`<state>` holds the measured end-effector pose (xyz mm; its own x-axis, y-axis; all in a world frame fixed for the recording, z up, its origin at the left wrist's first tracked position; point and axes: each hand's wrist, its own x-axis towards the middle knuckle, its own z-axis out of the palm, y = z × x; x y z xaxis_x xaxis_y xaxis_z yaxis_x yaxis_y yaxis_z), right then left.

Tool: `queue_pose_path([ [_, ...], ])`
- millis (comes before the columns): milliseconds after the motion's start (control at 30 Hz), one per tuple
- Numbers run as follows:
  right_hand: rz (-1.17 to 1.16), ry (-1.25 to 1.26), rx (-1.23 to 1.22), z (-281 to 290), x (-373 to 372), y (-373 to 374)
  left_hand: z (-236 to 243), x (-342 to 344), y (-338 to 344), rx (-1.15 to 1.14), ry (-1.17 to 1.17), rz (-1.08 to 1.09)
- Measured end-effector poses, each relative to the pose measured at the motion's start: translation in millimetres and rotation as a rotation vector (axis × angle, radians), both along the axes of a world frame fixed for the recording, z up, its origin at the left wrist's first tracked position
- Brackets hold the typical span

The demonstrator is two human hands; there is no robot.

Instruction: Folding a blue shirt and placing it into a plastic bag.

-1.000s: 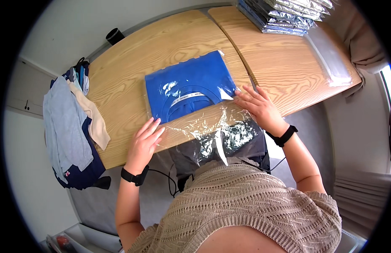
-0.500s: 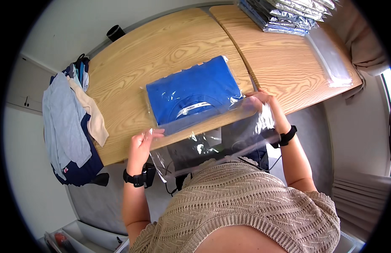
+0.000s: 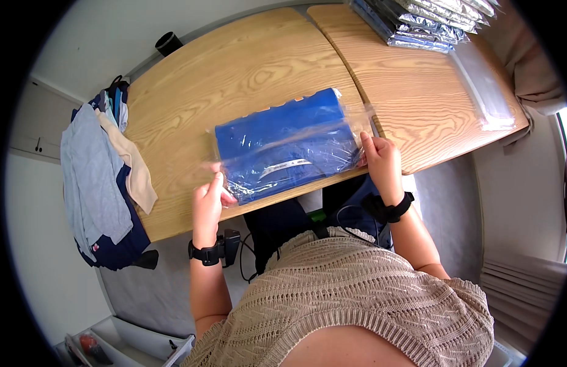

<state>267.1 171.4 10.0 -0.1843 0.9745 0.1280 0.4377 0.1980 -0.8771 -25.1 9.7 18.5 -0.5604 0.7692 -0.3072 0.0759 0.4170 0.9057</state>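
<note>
A folded blue shirt (image 3: 271,125) lies inside a clear plastic bag (image 3: 326,153) at the near edge of the wooden table. Its collar, with a white strip at the neck, faces me. The bag's loose plastic is folded back over the shirt's lower half. At the bag's near left corner, my left hand (image 3: 208,205) pinches the film between thumb and fingers. My right hand (image 3: 384,165) grips the plastic at the right side, thumb uppermost. Some of the fingers of both hands are hidden behind or under the film.
Several bagged garments (image 3: 424,27) are stacked at the far right, with flat clear bags (image 3: 485,92) beside them. Loose clothes (image 3: 93,177) hang over the table's left edge. A black round container (image 3: 168,44) stands beyond the far left edge. A seam (image 3: 350,70) divides the tabletops.
Both hands have carried the loose plastic from over my lap up and away from me, laying it over the shirt. The bagged shirt has shifted slightly toward me and to the right.
</note>
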Motion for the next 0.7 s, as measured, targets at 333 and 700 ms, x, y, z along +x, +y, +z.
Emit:
queue_pose_path([
  [333,-0.097,-0.086,-0.005,2.8,-2.4,-3.4,-0.1,4.0,10.0,-0.039,0.074,0.044],
  [700,-0.119,-0.096,0.06,-4.6,-2.8,-5.6,-4.1,7.2,-29.3,0.134,0.026,-0.036],
])
